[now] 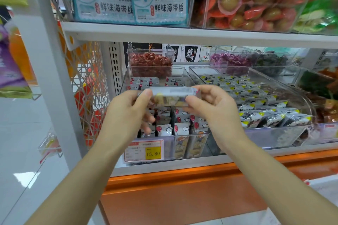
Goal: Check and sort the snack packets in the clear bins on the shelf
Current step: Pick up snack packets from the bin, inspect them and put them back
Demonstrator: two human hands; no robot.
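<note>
A: Entry 1, hands?
B: Left hand [128, 113] pinches the left end of a packet [170, 97], thumb on the near face, fingers curled behind. Right hand [214, 111] pinches the right end the same way. Both grips are closed on it.
A: Packet position?
B: Held level, long side across, in the air over the left bin [168, 147]. There is a pale strip along its top edge, and brown and yellow contents show through below. The print is too blurred to read.
A: Left bin contents?
B: White packets [180, 128] with red marks, standing in rows. A price tag [144, 150] on the front wall reads 15.80.
A: Neighbours?
B: The right bin [265, 135] is just beside it, holding black-and-white packets [256, 100] with yellow corners. Behind the left bin is a small bin [146, 50] of red snacks.
A: Above?
B: The shelf [182, 34] carries blue-green kelp packs [159, 0]. Beside them are orange packs [254, 13] with round olive-brown contents.
</note>
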